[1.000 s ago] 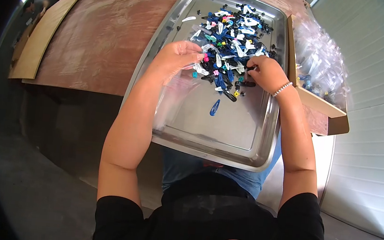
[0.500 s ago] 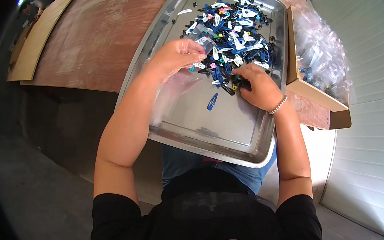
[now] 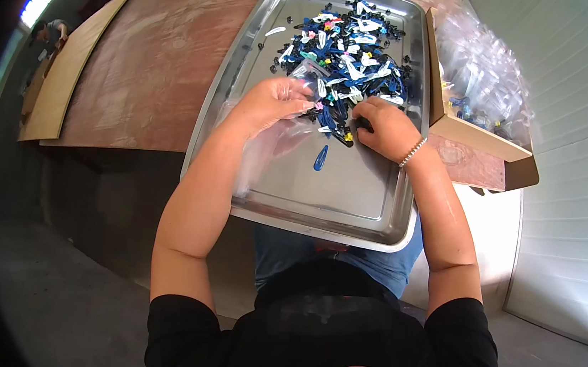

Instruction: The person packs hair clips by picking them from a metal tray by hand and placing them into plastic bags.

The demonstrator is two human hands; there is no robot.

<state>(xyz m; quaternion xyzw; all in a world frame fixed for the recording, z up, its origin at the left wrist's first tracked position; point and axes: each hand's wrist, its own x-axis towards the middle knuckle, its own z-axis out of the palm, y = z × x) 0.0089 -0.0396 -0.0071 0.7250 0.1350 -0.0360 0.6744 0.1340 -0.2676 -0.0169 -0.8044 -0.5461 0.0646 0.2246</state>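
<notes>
A metal tray [image 3: 318,225] holds a heap of small hair clips [image 3: 358,54] in black, blue and white, with a few coloured pieces. My left hand [image 3: 273,106] pinches a clear plastic bag [image 3: 309,70] at the heap's left side. More clear plastic [image 3: 257,162] lies below that hand on the tray. At the heap's lower right, my right hand [image 3: 389,130] has its fingers curled on dark pieces, partly hidden by the hand. A single blue clip [image 3: 321,158] rests apart, nearer to me.
A cardboard box [image 3: 481,140] filled with clear bags [image 3: 484,74] stands against the tray's right side. The wooden table [image 3: 157,54] extends left, with a light board [image 3: 80,68] at its edge. Another person [image 3: 50,32] is at the far left.
My right hand has moved from the heap's right side to its lower edge, now with fingers curled on dark pieces. My left hand stays on the bag. The view has shifted slightly.
</notes>
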